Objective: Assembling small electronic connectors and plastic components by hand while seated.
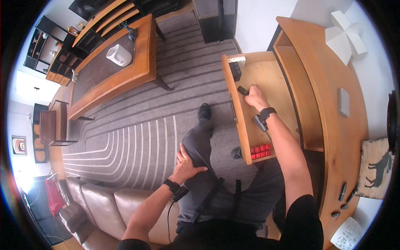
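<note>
An open wooden drawer stands out from the cabinet on my right. My right hand is inside it, fingers closed on a small black block. Beyond that hand, dark blocks and white blocks are packed in the drawer's far front corner. Several glossy red blocks sit in rows in the near corner. My left hand rests on my left knee with its fingers spread, holding nothing. Each wrist wears a black band with a small device.
The wooden cabinet top carries a grey flat box, a white angular ornament and a plaque with a dark animal figure. A desk with a white vase is at far left. A leather sofa lies at left.
</note>
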Motion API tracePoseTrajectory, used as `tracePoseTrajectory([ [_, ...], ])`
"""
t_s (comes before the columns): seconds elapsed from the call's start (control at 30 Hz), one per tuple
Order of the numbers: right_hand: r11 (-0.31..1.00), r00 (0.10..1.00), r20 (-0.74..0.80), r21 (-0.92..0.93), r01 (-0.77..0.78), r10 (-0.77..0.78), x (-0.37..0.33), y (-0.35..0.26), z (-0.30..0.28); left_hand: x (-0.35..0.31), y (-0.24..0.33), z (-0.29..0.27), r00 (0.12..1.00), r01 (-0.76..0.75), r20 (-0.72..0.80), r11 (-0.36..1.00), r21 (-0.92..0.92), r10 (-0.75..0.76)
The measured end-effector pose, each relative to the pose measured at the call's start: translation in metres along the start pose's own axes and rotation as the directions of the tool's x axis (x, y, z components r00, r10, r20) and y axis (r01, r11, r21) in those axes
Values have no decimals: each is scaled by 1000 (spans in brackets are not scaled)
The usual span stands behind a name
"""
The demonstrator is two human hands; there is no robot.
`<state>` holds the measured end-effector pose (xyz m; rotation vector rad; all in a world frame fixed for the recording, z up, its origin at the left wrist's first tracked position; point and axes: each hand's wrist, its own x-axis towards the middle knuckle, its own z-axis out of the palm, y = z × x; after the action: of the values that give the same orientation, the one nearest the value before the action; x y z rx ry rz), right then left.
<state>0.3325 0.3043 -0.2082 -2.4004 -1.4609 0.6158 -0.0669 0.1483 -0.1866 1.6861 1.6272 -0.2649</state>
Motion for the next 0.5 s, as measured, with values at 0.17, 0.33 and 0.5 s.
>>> tracePoseTrajectory([
  [0.17,990,999,-32,142,-18,23,18,-1,-9,1,-3,2,1000,4,7,1000,22,-4],
  [0.33,942,973,-221,307,135,-67,28,-11,-4,-2,4,-4,998,59,30,998,15,-60],
  [0.5,944,986,-154,312,111,-65,38,-16,-1,-3,9,-8,997,56,44,998,-3,-55],
])
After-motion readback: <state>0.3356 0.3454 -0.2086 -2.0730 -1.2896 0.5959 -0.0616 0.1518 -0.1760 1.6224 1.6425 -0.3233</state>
